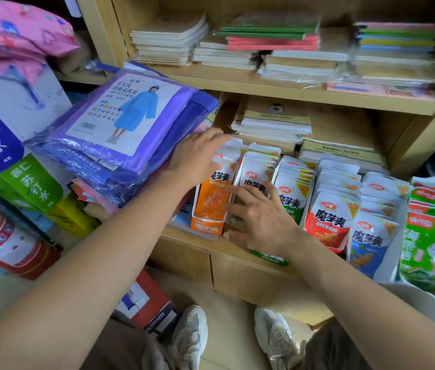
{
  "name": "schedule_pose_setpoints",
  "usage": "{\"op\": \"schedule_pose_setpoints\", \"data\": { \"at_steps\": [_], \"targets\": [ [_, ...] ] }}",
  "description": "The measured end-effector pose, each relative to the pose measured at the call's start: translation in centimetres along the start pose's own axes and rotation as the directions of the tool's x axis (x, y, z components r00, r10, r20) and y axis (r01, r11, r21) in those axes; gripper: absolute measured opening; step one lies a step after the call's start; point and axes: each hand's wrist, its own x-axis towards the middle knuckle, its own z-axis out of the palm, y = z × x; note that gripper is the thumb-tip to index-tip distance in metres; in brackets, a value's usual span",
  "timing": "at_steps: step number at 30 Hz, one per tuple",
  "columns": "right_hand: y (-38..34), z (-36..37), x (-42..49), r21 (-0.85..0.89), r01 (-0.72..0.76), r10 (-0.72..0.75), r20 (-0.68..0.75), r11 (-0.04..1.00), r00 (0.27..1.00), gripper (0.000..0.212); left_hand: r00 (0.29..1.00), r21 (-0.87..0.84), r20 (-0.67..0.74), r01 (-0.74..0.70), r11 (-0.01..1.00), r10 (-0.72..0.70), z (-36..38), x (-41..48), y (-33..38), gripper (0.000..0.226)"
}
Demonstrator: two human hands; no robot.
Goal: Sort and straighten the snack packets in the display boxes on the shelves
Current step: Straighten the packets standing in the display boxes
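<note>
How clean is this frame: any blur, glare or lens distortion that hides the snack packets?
Head view: the left hand is motion-smeared, the right hand sharper; the print on the orange snack packet reads clearly; the wide lens bows the shelf board and softens the pink bag at the corner; mild sheen on the plastic of the raincoat pack; light is even, without hard shadows.

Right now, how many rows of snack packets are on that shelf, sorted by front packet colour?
Orange row: 1
Red row: 1
Blue row: 1
Green: 2, konjac row, seaweed row
Hidden-front row, behind right hand: 1
Total: 6
</note>
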Motion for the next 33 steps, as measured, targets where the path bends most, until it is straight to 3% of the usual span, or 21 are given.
{"op": "schedule_pose_setpoints", "data": {
  "at_steps": [5,10,12,15,20,23,26,33],
  "targets": [
    [0.1,0.0,0.1,0.000,0.005,-0.005,-0.006,1.000,1.000,0.052,0.996,-0.035,-0.066,0.060,0.998,-0.062,1.0,-0.6,0.4,0.063],
    [0.7,0.1,0.1,0.098,0.034,-0.029,-0.056,0.995,0.998,0.057,0.974,-0.376,-0.153,0.102,0.921,-0.170,0.4,-5.9,0.2,0.059],
    [0.9,-0.1,0.3,0.172,0.027,-0.006,-0.122,0.985,0.992,0.059,0.959,-0.474,-0.080,0.203,0.857,-0.272,-0.3,-7.8,0.7,0.059],
    [1.6,-0.7,1.2,0.250,-0.030,0.097,-0.262,0.968,0.960,0.052,0.908,-0.525,0.150,0.409,0.747,-0.392,-0.4,-9.3,1.0,0.067],
    [4.2,-1.9,3.5,0.238,-0.153,0.236,-0.373,0.959,0.897,0.047,0.858,-0.605,0.395,0.513,0.609,-0.330,0.8,-11.0,0.5,0.060],
    [4.6,-2.9,5.5,0.171,-0.179,0.229,-0.339,0.969,0.913,0.050,0.863,-0.644,0.413,0.502,0.578,-0.290,1.3,-11.0,0.1,0.057],
    [4.6,-3.6,8.1,0.101,-0.219,0.235,-0.203,0.971,0.950,0.056,0.879,-0.678,0.399,0.475,0.561,-0.261,1.2,-10.9,-0.3,0.053],
    [5.0,-4.3,10.7,0.065,-0.227,0.233,-0.105,0.972,0.967,0.038,0.885,-0.676,0.401,0.460,0.576,-0.236,1.6,-11.0,-0.3,0.050]
  ]
}}
